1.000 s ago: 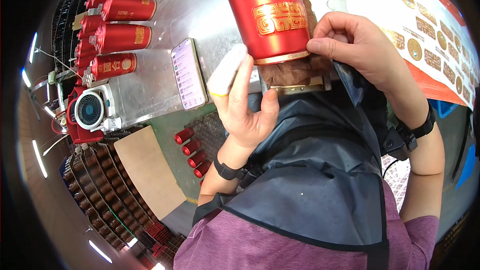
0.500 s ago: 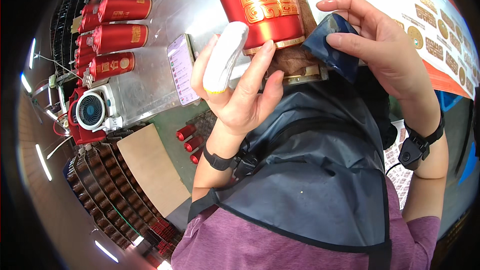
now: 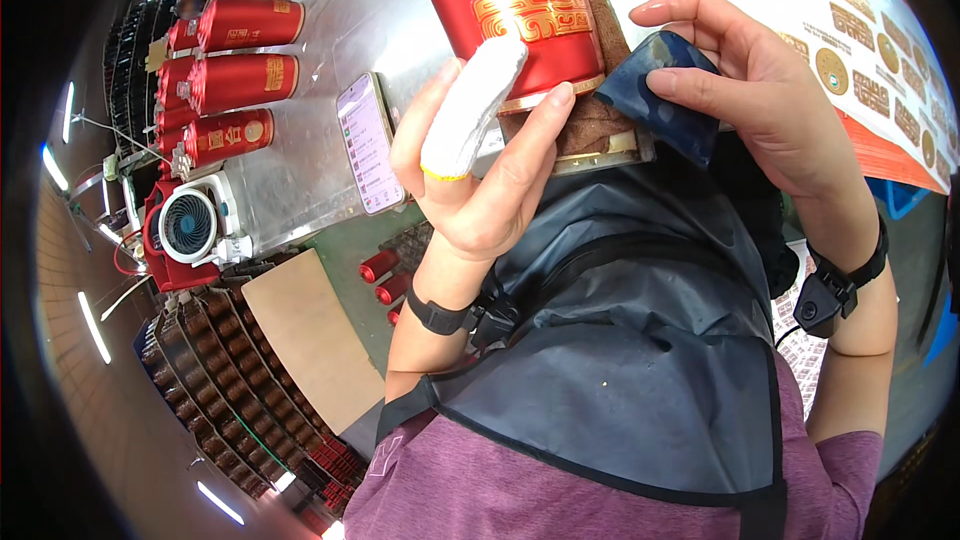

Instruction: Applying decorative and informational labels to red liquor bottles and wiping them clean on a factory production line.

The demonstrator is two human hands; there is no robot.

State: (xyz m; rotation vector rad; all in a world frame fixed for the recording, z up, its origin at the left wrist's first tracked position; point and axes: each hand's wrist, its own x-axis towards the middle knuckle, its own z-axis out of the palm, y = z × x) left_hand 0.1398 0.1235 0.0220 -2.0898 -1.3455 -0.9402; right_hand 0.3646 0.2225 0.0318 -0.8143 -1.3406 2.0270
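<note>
A large red canister (image 3: 495, 5) with gold raised ornament and a gold rim lies on a brown cloth (image 3: 600, 125), its end toward me. My left hand (image 3: 478, 175) is at that end, fingers apart. One finger wears a white cover (image 3: 475, 110) with a yellow edge and lies in front of the canister; another fingertip is at the gold rim. Between thumb and fingers, my right hand (image 3: 745, 90) pinches a dark blue, glossy, flat piece (image 3: 655, 95) beside the canister's end. Its exact kind is unclear.
Several red canisters (image 3: 243, 83) stand along the left of the metal table (image 3: 310, 130). A lit phone (image 3: 367, 145) lies nearer, and a small fan (image 3: 188, 224) is at the table's edge. A sheet of gold ornament pictures (image 3: 830, 15) covers the right. Beyond the left arm are cardboard (image 3: 312, 335) and racks (image 3: 225, 380).
My left hand's fingers have turned slightly to the right, and its thumb and fingertip have come closer together. The canister shows slightly further left. My right hand still pinches the blue piece.
</note>
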